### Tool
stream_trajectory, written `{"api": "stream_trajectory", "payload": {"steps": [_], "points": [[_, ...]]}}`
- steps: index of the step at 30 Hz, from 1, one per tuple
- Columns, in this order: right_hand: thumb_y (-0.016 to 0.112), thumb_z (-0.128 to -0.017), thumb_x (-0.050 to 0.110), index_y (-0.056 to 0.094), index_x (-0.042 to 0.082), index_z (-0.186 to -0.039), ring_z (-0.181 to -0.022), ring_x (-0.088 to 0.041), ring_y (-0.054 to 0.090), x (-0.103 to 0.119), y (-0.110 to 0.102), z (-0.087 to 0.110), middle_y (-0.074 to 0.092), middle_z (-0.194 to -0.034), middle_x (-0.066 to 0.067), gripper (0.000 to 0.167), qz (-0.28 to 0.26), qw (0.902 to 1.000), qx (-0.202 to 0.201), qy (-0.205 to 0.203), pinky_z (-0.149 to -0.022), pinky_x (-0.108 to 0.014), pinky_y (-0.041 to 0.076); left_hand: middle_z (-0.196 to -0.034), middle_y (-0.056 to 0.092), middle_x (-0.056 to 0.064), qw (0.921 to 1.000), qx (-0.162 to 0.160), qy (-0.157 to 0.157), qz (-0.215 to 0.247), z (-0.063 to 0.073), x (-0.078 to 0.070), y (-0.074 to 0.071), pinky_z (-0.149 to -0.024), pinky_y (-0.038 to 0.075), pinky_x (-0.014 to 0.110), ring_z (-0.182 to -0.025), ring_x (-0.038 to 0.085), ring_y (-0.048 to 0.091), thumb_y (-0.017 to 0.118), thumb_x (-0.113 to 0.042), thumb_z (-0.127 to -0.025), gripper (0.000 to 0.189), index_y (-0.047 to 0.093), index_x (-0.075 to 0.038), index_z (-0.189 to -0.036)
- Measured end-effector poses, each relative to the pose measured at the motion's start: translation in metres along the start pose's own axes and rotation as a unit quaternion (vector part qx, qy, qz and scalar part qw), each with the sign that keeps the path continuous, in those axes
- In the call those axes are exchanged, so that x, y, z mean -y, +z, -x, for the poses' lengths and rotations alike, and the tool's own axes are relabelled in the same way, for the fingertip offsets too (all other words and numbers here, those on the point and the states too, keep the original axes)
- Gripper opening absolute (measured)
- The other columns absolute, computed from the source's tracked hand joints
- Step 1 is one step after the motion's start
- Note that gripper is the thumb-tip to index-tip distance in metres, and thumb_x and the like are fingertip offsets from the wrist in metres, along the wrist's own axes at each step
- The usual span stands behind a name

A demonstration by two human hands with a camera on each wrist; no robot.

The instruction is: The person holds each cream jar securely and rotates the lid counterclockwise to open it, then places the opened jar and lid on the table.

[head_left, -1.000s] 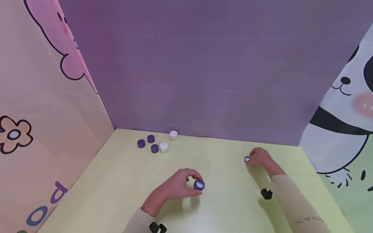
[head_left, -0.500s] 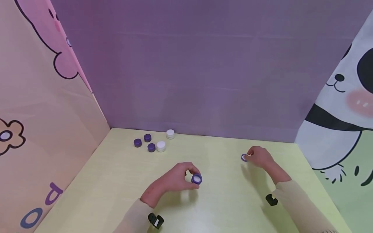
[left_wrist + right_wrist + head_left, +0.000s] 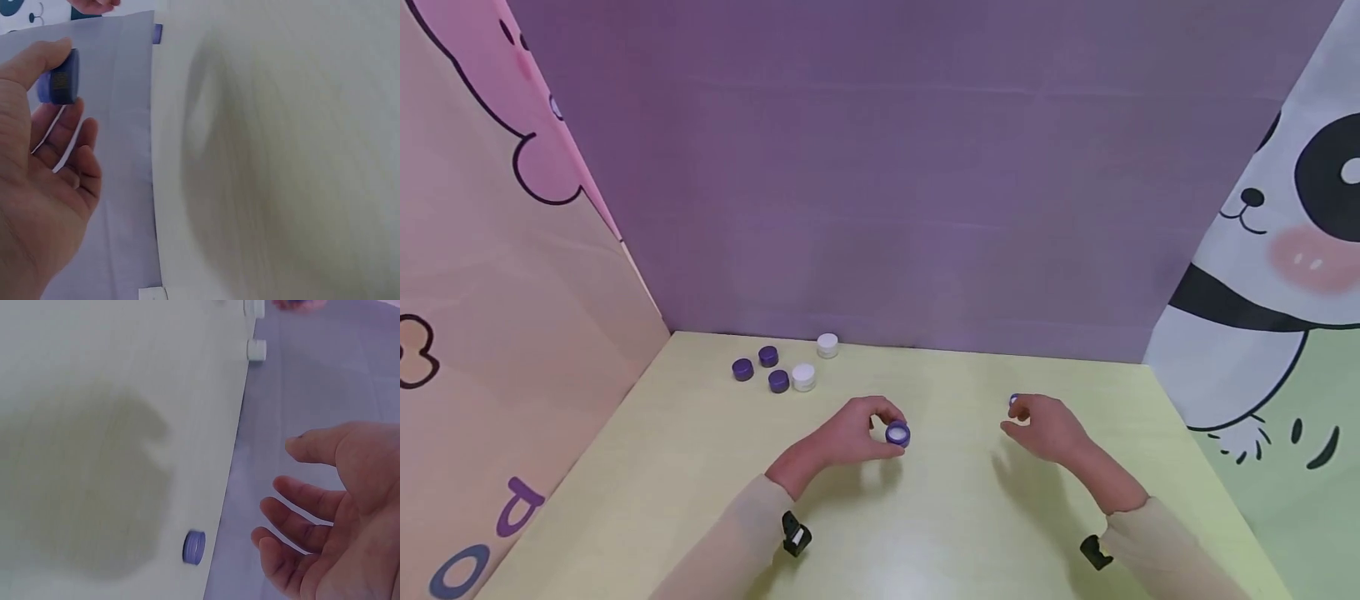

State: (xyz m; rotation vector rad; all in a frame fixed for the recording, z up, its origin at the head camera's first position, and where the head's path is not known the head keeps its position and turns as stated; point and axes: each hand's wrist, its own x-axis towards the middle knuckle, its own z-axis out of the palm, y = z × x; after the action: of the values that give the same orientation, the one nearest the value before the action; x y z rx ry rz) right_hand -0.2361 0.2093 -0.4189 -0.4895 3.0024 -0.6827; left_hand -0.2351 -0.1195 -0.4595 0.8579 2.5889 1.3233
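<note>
Between thumb and fingers, my left hand [image 3: 857, 435] pinches a small purple jar [image 3: 897, 434] above the table, its round opening showing white inside. The left wrist view gives that jar [image 3: 60, 78] from the side, with a small gold-coloured label. My right hand [image 3: 1047, 429] holds nothing; its fingers are loosely bent, apart from the thumb. A purple screw lid [image 3: 194, 547] lies on the table by that hand. In the head view the right fingers hide most of the lid [image 3: 1012, 401].
At the back left of the pale yellow table [image 3: 700, 467] sit several purple jars, one of them here [image 3: 778, 382]. Beside them stand two white jars, a nearer one [image 3: 803, 377] and a farther one [image 3: 827, 346]. A purple backdrop [image 3: 910, 208] rises behind the table.
My right hand has let go of the purple lid and drawn back from it. The left hand still holds the purple jar. The head view has shifted slightly right.
</note>
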Motion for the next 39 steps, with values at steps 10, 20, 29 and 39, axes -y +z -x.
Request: {"api": "stream_trajectory", "payload": {"steps": [10, 20, 29, 39], "points": [[0.071, -0.087, 0.019, 0.068, 0.009, -0.094, -0.083, -0.022, 0.060, 0.034, 0.017, 0.012, 0.066, -0.093, -0.004, 0.013, -0.043, 0.9990, 0.005, -0.014, -0.074, -0.038, 0.048, -0.096, 0.064, -0.007, 0.9974, -0.067, -0.022, 0.018, -0.025, 0.025, -0.012, -0.076, 0.046, 0.034, -0.092, 0.012, 0.057, 0.083, -0.020, -0.078, 0.032, 0.070, -0.014, -0.106], [0.073, -0.086, 0.019, 0.065, 0.013, -0.093, -0.083, -0.023, 0.058, 0.065, 0.029, 0.026, 0.063, -0.092, 0.000, 0.012, -0.098, 0.9937, 0.034, -0.042, -0.075, -0.037, 0.047, -0.095, 0.064, -0.004, 0.9916, -0.102, -0.079, 0.012, -0.047, 0.050, -0.010, -0.082, 0.047, 0.035, -0.095, 0.021, 0.057, 0.084, -0.018, -0.077, 0.030, 0.071, -0.013, -0.104], [0.072, -0.087, 0.022, 0.064, 0.016, -0.094, -0.081, -0.015, 0.058, 0.088, 0.036, 0.034, 0.062, -0.089, 0.010, 0.011, -0.121, 0.9853, 0.061, -0.104, -0.071, -0.032, 0.048, -0.099, 0.064, -0.002, 0.9881, -0.098, -0.119, 0.001, -0.071, 0.055, -0.007, -0.078, 0.050, 0.031, -0.093, 0.019, 0.056, 0.082, -0.025, -0.079, 0.033, 0.070, -0.012, -0.107], [0.072, -0.088, 0.025, 0.066, 0.014, -0.094, -0.076, -0.010, 0.057, 0.109, 0.055, 0.041, 0.059, -0.083, 0.015, 0.014, -0.108, 0.9792, 0.105, -0.136, -0.070, -0.028, 0.048, -0.094, 0.065, -0.002, 0.9898, -0.084, -0.108, -0.039, -0.088, 0.061, -0.017, -0.079, 0.049, 0.032, -0.091, 0.020, 0.057, 0.084, -0.028, -0.077, 0.036, 0.071, -0.010, -0.105]]}}
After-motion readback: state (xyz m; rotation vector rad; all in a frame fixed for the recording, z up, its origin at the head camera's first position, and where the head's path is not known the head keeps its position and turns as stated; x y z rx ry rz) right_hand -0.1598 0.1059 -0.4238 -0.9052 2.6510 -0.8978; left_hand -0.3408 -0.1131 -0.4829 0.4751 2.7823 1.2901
